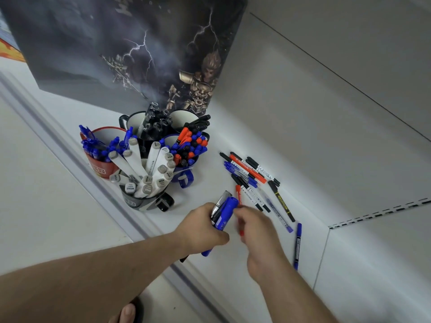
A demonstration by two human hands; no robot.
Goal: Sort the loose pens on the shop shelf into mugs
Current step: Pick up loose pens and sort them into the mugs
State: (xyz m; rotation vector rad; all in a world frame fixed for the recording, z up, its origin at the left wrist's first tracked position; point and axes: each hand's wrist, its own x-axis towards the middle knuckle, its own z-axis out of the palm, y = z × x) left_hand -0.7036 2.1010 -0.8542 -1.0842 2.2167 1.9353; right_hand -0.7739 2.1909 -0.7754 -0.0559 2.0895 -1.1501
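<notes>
Nearest us, the left hand has a full grip: fingers curled tight round a bundle of markers, a fat blue one on top, grey and black ones beneath, tips poking out below the fist. The right hand comes in from the right, forearm angled up and left, fingertips meeting that bundle and pinching a red pen; motion blur hides exactly how. Just beyond the hands, loose pens lie scattered on the white shelf, black, red and blue, with one blue pen lying apart to the right. Farther left stand the mugs: a grey mug of white markers in front, a red mug and blue mug behind it, and black mugs at the back.
</notes>
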